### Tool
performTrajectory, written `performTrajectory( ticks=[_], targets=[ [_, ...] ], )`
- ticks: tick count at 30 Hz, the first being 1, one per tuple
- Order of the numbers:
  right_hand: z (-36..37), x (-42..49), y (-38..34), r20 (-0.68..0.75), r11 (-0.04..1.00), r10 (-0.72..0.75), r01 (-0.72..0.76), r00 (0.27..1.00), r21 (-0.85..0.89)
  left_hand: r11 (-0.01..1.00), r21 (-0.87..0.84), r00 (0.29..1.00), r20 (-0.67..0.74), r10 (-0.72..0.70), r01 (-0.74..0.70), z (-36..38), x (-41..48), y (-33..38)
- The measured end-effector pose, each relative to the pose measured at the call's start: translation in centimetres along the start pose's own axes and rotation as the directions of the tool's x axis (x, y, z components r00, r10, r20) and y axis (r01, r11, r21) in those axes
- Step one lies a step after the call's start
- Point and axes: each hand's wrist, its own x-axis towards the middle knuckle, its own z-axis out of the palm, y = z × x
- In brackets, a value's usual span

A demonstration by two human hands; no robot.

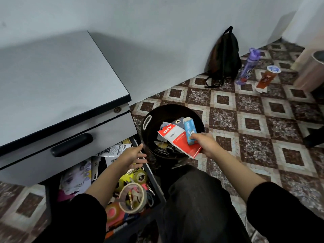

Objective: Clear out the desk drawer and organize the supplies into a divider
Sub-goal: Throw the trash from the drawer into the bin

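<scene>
While the right hand grips a red-and-white packet and a blue box over the black bin on the floor, the left hand, fingers spread and empty, hovers at the far right corner of the open drawer, which holds tape rolls.

- The right hand is holding a red packet and a blue box over the black bin.
- The left hand is reaching open-fingered over the open drawer.
</scene>
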Motion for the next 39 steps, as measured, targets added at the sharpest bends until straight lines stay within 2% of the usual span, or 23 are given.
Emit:
performTrajectory(
  ticks=[6,10,11,18,24,30,34,39],
  targets=[
    [2.9,1.1,-1.6,0.037,0.998,-0.064,0.065,0.997,-0.011,1.000,-0.015,1.000,0.005,0.021,-0.021,-1.6,-0.2,0.6],
    [3.0,1.5,-1.4,-0.049,0.923,-0.184,0.156,0.982,-0.353,1.000,-0.003,1.000,0.013,0.021,-0.021,-2.7,-0.5,0.2],
    [2.8,1.5,-1.1,-0.046,0.904,-0.201,0.167,0.979,-0.394,1.000,0.007,1.000,0.013,0.017,-0.018,-3.0,-0.6,-0.1],
    [2.4,-0.6,0.0,0.015,0.873,-0.208,0.193,0.978,-0.448,0.999,0.033,1.000,-0.002,-0.001,0.001,-4.4,-2.1,-2.1],
    [3.5,-3.1,-1.1,0.037,0.848,-0.251,0.238,0.967,-0.473,0.996,0.074,0.998,-0.034,0.047,-0.044,-5.4,-5.2,-2.6],
    [7.0,-6.6,0.1,0.180,0.817,-0.297,0.347,0.938,-0.461,0.997,0.025,0.994,-0.072,0.080,-0.078,-7.9,-9.4,-5.5],
    [10.4,-8.3,2.5,0.310,0.751,-0.279,0.407,0.909,-0.519,0.998,-0.034,0.988,-0.148,0.044,-0.050,-10.6,-11.9,-8.4],
    [13.7,-9.2,5.0,0.390,0.667,-0.259,0.456,0.884,-0.590,0.994,-0.112,0.970,-0.245,-0.014,-0.014,-14.8,-13.1,-12.7]
  ],
)
